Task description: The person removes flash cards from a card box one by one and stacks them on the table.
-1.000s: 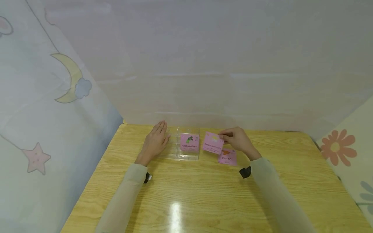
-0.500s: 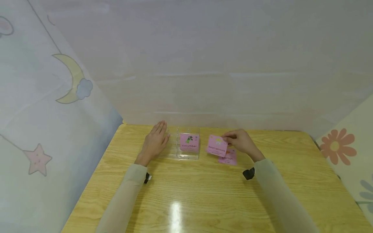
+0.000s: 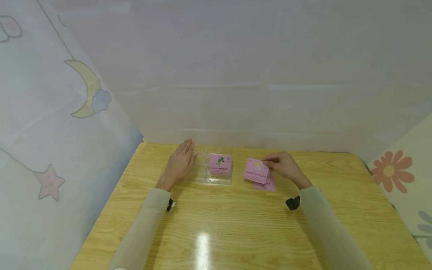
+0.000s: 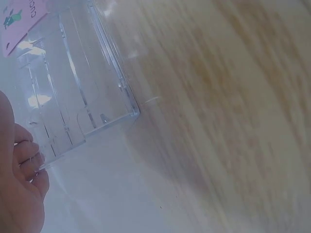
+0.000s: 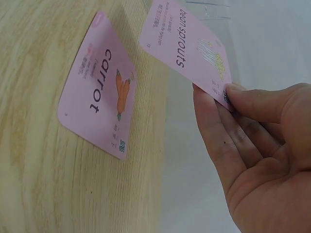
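Note:
My left hand (image 3: 180,161) rests at the left end of a clear plastic compartment box (image 3: 218,180), its fingers stretched toward the wall. In the left wrist view, fingertips (image 4: 30,162) sit right at the box's end wall. Upright in the right part of the box is a pink cucumber card (image 3: 220,164). My right hand (image 3: 283,165) pinches a pink bean sprouts card (image 5: 194,46) by a corner between thumb and fingers. Below it a pink carrot card (image 5: 99,87) lies on the table, partly covered by the held card in the head view.
The wooden table (image 3: 209,221) meets a pale wall sheet (image 3: 236,93) just behind the box. A printed sheet with a moon (image 3: 89,88) hangs on the left, and one with flowers (image 3: 388,170) on the right. Black straps (image 3: 293,203) sit at the wrists.
My right hand has carried the bean sprouts card right and slightly nearer me, away from the box and over the carrot card, covering more of it. The left hand stays on the box.

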`<state>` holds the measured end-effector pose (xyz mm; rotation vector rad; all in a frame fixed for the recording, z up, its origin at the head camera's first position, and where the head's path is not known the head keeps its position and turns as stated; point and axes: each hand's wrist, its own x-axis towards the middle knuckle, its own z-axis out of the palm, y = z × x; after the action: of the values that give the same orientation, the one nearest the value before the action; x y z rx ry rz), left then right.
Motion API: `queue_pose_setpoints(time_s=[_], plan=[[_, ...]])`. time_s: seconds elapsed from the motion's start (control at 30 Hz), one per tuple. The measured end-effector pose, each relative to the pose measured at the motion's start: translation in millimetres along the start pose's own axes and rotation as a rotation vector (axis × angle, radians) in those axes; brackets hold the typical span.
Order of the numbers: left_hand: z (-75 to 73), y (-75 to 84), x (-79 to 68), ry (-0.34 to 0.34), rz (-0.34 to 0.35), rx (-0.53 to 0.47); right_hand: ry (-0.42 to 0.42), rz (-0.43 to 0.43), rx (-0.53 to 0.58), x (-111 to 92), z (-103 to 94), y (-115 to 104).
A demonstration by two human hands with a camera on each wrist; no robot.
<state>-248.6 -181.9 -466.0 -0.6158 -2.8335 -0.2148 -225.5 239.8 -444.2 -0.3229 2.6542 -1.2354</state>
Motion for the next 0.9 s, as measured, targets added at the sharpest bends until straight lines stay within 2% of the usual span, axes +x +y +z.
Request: queue_pose_setpoints(time_s=[0.3, 0.57, 0.9], plan=[[0.4, -0.7, 1.0, -0.028, -0.014, 0.0, -0.044, 0.081, 0.021, -3, -3.7, 7], [2.7, -1.1, 1.2, -0.022, -0.019, -0.014, -0.065, 0.07, 0.042, -4, -5.9, 20], [3.7, -2.5, 1.7, -0.008, -0.007, 0.015, -0.084, 0.101, 0.055, -5, -6.8, 32]])
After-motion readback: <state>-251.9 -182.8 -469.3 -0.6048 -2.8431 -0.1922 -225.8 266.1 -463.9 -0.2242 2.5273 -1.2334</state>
